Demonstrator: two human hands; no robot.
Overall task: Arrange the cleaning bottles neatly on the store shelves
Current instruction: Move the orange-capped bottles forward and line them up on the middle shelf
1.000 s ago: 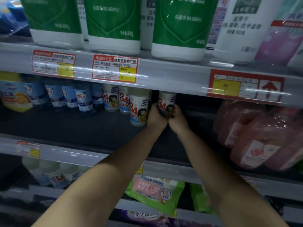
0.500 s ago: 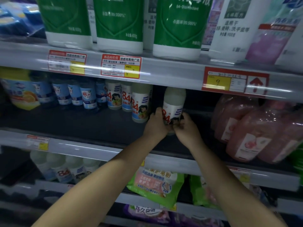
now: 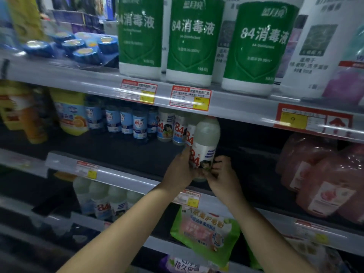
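Note:
A white 84 disinfectant bottle with a red "84" label stands near the front of the middle shelf. My left hand grips its lower left side. My right hand pinches its lower right side at the label. Just behind it stands a row of the same 84 bottles, and left of those a row of blue-labelled bottles.
Big green 84 bottles fill the top shelf. Pink refill pouches sit on the middle shelf at the right. Below are more 84 bottles and a green pouch. A yellow bottle stands far left.
Both hands have drawn the bottle from deep on the shelf toward the front edge and a little left. The view has swung, so the shelves now sit lower and further right.

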